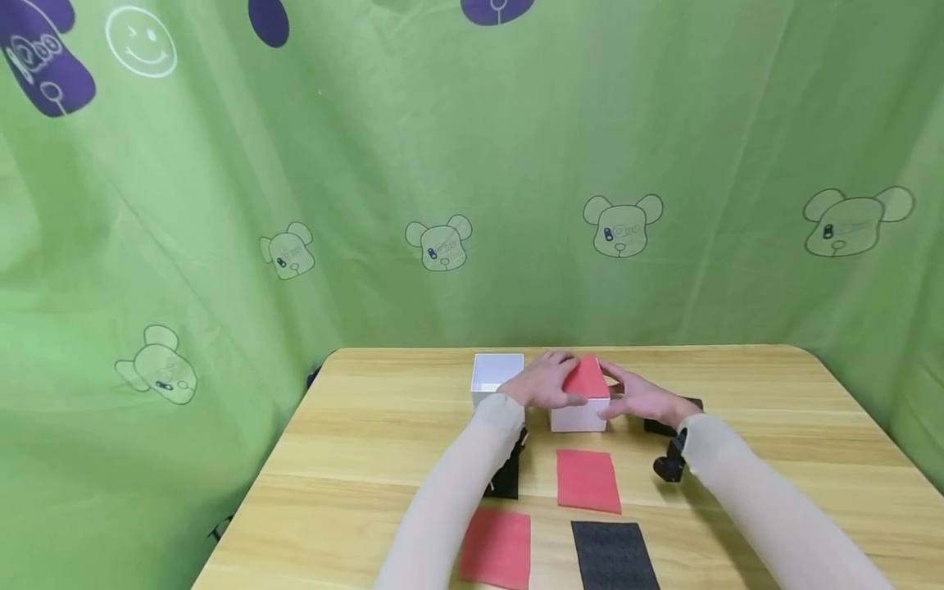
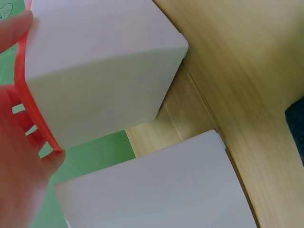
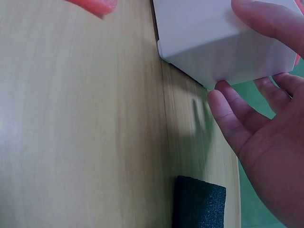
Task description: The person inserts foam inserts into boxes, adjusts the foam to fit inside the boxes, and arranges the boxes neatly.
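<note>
My left hand (image 1: 542, 383) rests on a red felt-like sheet (image 1: 587, 378) that covers the top of a white box (image 1: 578, 415). Its thumb lies along the front top edge and its fingers touch the sheet near the left edge. From the right side, my right hand (image 1: 645, 399) holds the box, thumb on one face and fingers at the far edge in the right wrist view. The red sheet shows as a thin rim (image 2: 33, 107) along the box's top edge in the left wrist view. A second white box (image 1: 487, 367) stands open-topped to the left.
Two more red sheets (image 1: 587, 481) and a black sheet (image 1: 615, 557) lie flat towards the front of the wooden table (image 1: 354, 442). Another black piece (image 1: 505, 479) is partly behind my left forearm. Beyond my right hand lies a dark block-like piece (image 3: 199, 204). Green curtain (image 1: 516, 295) hangs behind.
</note>
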The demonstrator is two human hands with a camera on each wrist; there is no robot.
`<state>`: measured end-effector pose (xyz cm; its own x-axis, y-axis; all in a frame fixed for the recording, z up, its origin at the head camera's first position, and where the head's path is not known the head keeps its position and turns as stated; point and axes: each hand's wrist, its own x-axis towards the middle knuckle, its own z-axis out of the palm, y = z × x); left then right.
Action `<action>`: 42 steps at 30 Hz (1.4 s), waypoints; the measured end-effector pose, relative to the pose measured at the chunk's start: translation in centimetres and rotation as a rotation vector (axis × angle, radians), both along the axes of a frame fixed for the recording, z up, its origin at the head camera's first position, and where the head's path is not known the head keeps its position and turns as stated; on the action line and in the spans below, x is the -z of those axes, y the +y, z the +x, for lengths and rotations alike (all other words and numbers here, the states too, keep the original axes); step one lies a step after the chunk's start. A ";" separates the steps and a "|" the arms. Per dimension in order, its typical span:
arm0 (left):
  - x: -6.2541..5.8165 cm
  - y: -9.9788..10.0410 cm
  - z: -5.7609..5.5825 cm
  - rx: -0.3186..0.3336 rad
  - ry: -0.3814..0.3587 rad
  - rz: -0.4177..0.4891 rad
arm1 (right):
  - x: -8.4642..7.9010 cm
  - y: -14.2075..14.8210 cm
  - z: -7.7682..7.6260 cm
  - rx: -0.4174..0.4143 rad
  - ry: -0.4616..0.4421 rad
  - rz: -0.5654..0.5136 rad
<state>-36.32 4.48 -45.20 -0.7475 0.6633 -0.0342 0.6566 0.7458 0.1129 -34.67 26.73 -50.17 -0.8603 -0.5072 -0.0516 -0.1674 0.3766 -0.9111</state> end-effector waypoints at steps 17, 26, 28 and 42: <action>0.3 0.0 0.5 0.021 0.053 -0.002 | -0.2 0.1 -0.1 0.004 -0.011 0.020; 0.4 -0.2 0.3 0.025 0.043 0.076 | -0.4 0.1 0.0 0.000 -0.010 0.016; 0.4 -0.2 0.2 0.030 0.053 0.080 | -0.6 0.1 0.1 0.001 -0.010 0.022; 0.8 0.0 0.4 0.016 0.084 0.058 | -0.4 0.0 0.2 -0.003 -0.013 0.012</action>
